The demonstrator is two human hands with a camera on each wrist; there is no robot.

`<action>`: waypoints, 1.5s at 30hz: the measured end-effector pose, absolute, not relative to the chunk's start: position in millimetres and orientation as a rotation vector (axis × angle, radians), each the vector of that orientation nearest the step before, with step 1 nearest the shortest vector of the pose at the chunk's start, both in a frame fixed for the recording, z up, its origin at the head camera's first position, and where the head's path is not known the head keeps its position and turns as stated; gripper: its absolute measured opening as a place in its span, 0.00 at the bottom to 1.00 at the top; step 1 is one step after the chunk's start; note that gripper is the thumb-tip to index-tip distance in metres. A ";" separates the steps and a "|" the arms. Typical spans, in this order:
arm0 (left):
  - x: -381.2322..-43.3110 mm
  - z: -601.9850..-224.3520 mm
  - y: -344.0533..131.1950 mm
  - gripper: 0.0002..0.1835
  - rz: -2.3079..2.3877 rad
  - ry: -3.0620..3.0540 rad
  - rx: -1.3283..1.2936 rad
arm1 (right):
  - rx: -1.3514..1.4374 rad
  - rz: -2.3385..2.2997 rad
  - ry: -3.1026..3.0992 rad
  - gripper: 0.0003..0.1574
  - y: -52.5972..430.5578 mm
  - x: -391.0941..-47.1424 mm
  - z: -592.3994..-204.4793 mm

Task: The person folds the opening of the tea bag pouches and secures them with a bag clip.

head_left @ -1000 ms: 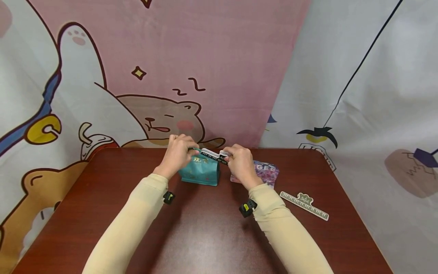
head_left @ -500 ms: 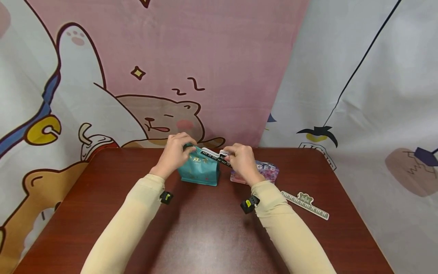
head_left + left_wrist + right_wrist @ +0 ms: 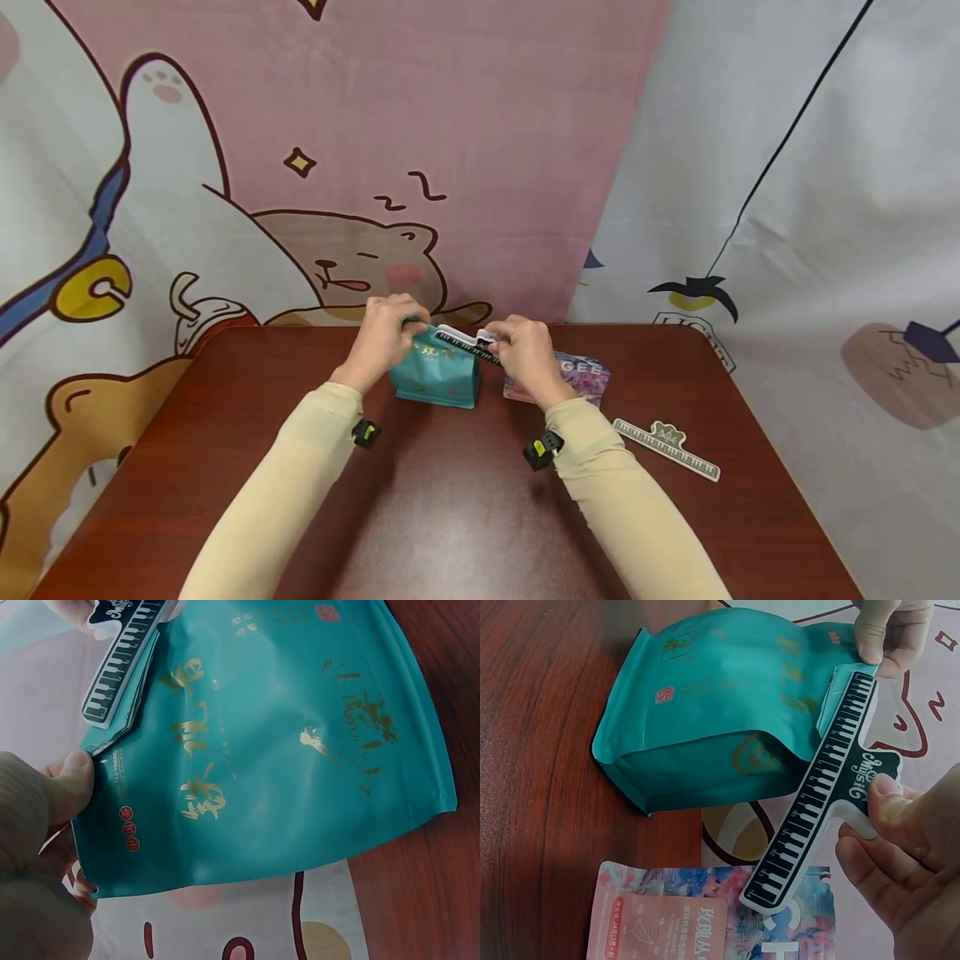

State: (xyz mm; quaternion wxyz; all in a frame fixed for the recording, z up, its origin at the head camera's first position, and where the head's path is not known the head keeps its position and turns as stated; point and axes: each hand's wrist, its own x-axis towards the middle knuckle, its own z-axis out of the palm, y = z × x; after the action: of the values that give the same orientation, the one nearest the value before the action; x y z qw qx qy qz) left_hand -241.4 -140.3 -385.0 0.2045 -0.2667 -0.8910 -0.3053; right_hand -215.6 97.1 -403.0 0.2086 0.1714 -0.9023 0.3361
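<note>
At the far side of the table (image 3: 442, 533), a little left of the middle, a teal bag (image 3: 438, 382) with gold characters stands on its flat base, its top held by a person's two hands. The left hand (image 3: 384, 337) pinches the upper left corner of the bag, thumb flat against the printed face and fingers curled behind, the grip closed down to the thickness of the bag's edge. The right hand (image 3: 527, 358) pinches the handle of a music clip (image 3: 817, 799) between thumb and curled fingers. The clip's black-and-white piano-key bar slants along the right part of the bag's top, beside a folded strip of the bag; its left end overlaps the bag and its right end sticks out past it. Whether the clip bites on the bag cannot be told. To the right of the bag, apart from it, is a pink and purple pouch (image 3: 588, 379), partly hidden by the right hand in the head view. Farther right and nearer, a second clip (image 3: 667, 450), pale with a green-grey keyboard print, lies flat at a slant. Cream sleeves (image 3: 273, 500) cover both arms, and behind the table hangs a cartoon-printed cloth (image 3: 487, 150).
</note>
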 end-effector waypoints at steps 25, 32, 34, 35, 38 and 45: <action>-239.3 -380.6 -141.6 0.02 -0.799 -2.552 -0.760 | 0.476 0.952 -2.472 0.13 86.7 -215.2 -402.5; -239.5 -377.3 -144.1 0.04 -0.792 -2.636 -0.756 | 0.466 0.941 -2.505 0.14 86.7 -216.1 -402.4; -239.7 -377.1 -145.5 0.05 -0.797 -2.635 -0.766 | 0.464 0.938 -2.507 0.14 86.5 -216.5 -402.7; -240.0 -376.9 -146.1 0.05 -0.793 -2.631 -0.771 | 0.464 0.936 -2.507 0.14 86.4 -216.7 -403.0; -240.5 -377.3 -148.1 0.06 -0.760 -2.610 -0.782 | 0.468 0.935 -2.505 0.14 86.5 -216.9 -402.8; -241.1 -379.4 -151.9 0.06 -0.666 -2.592 -0.728 | 0.477 0.935 -2.507 0.13 87.7 -216.2 -402.5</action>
State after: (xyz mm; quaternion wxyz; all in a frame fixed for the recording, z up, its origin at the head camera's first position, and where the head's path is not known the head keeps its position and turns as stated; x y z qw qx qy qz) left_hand -241.1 -151.9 -379.4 0.1831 -0.2581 -0.9188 -0.2359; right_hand -216.2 87.7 -402.5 0.2102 0.1714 -0.9018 0.3363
